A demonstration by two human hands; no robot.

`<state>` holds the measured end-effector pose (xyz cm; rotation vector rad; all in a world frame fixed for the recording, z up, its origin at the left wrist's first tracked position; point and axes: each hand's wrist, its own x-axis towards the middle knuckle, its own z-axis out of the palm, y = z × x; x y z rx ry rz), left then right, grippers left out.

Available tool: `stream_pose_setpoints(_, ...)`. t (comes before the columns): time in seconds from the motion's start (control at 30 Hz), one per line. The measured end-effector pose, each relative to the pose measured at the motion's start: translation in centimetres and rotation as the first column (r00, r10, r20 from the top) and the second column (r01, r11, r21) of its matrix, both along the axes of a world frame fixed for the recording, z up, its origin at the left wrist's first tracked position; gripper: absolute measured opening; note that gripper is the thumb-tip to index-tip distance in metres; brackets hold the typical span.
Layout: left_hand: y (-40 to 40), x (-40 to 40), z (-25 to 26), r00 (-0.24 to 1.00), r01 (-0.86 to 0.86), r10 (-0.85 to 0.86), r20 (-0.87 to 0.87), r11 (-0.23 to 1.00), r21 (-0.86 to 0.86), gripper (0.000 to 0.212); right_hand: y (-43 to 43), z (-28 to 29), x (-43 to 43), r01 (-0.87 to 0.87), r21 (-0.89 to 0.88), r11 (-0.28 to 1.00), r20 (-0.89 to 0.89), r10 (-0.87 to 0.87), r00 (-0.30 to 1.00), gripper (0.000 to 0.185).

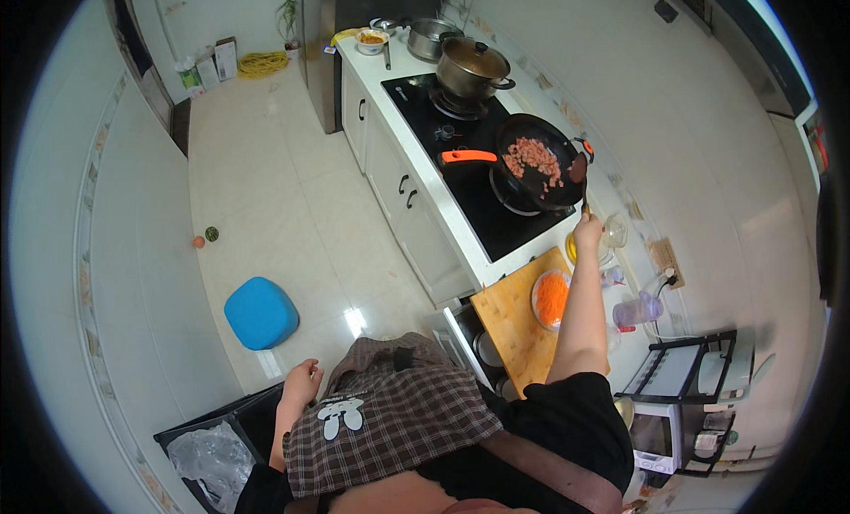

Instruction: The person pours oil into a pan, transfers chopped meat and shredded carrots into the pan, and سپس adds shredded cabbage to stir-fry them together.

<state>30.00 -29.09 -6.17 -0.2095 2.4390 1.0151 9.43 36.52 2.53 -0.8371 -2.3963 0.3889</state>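
Observation:
My right hand [588, 233] grips the handle of a spatula [578, 169], whose dark brown head rests at the right inner side of a black frying pan [539, 123]. Chopped pinkish meat [531, 159] lies spread in the pan, which sits on the near burner of a black cooktop [488, 238]. The pan's orange handle [469, 156] points left. Down by my side, next to the checked apron [398, 401], my left hand [304, 380] hangs with relaxed fingers and nothing in it. Below my right forearm, a plate of shredded carrot [552, 300] stands on a wooden cutting board [514, 341].
A lidded pot [473, 69] occupies the far burner, with a steel pot [428, 39] and a bowl of food [371, 42] behind. Under the board, a drawer [468, 338] is pulled out. A blue stool [261, 313] and a black bin [265, 414] stand on the left.

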Motion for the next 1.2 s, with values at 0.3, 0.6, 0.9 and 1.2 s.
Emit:
stream_pose_setpoints(0.3, 1.0, -0.4, 1.2, 0.999, 0.011, -0.011, 0.03, 1.0, -0.012, 0.033, -7.3, 2.8, -1.0, -0.248, -0.803, 0.542, -0.19, 0.161, 0.968, 0.028)
stream_pose_setpoints(0.6, 1.2, -1.3, 1.3, 0.994, 0.103, -0.1, 0.043, 0.992, -0.077, 0.033, -4.4, 1.1, 0.9, -0.28, -0.228, 0.933, -0.033, 0.28, 0.96, 0.03)
stream_pose_setpoints(0.9, 0.8, -1.4, 2.6, 0.989, 0.12, -0.116, 0.093, 0.992, -0.044, 0.034, -10.1, 13.5, 6.5, -0.165, 0.028, 0.986, 0.4, 0.14, 0.906, 0.027)
stream_pose_setpoints(1.2, 0.6, -1.6, 3.3, 0.984, 0.178, -0.177, 0.024, 0.975, -0.134, 0.036, -9.1, 7.3, 1.9, -0.096, -0.001, 0.995, 0.173, 0.094, 0.98, 0.028)
